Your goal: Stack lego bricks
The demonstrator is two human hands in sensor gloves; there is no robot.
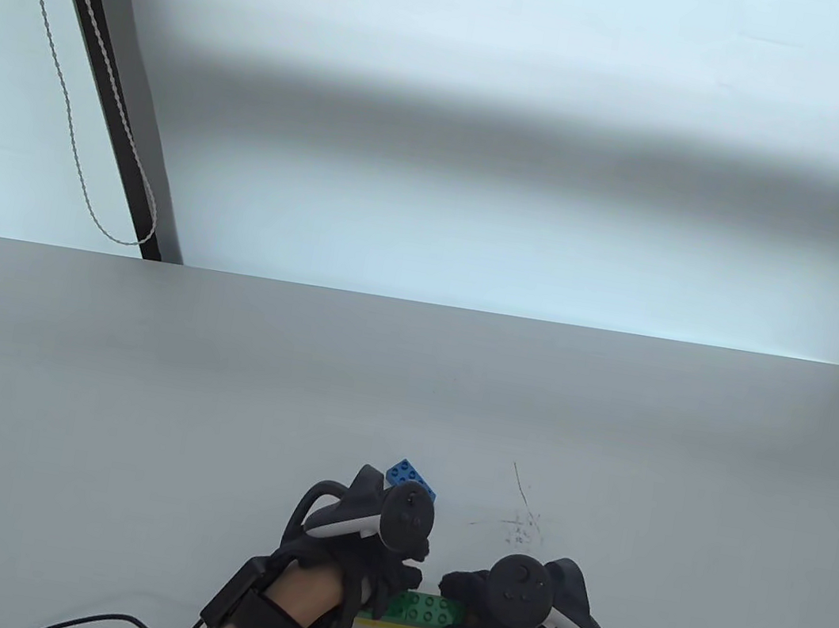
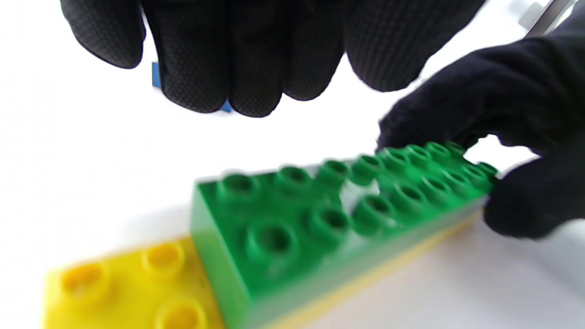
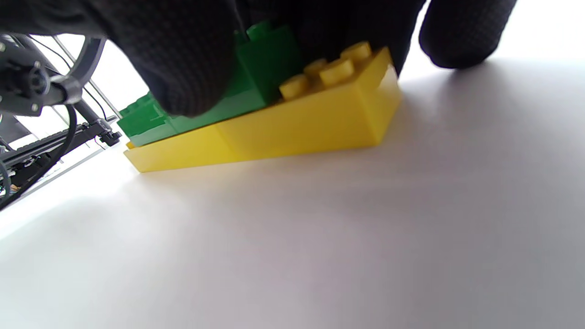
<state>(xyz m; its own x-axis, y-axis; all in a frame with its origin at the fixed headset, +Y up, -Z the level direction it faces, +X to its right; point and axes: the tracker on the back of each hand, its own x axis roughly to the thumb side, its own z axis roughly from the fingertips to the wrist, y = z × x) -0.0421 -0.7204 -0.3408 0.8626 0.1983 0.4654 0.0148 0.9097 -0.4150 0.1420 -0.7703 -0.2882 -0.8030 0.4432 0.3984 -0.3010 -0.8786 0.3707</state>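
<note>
The grey table (image 1: pixel 131 402) carried everything, its surface marked only by a patch of thin dark scratches (image 1: pixel 520 528) near the front; no lettering or brand could be read on anything.

The left hand (image 1: pixel 355 552) hovered over the left end of the stack, its fingertips (image 2: pixel 215 77) hanging loose above the studs and gripping nothing. The right hand (image 1: pixel 504 625) pinched the right end of the green brick (image 1: pixel 428 608), thumb on one long side and fingers (image 2: pixel 457 109) on the other.

The yellow brick (image 3: pixel 292 128) lay flat on the table at the near edge, long and low, the bottom layer of the stack. The green brick sat on top of it, two studs wide and long, covering most of it, so that yellow studs stayed bare at both ends. Whether the green one was pressed fully down could not be told.

The blue brick (image 1: pixel 410 477) was the smallest, lying alone on the table just behind the left hand, partly hidden by the tracker.
</note>
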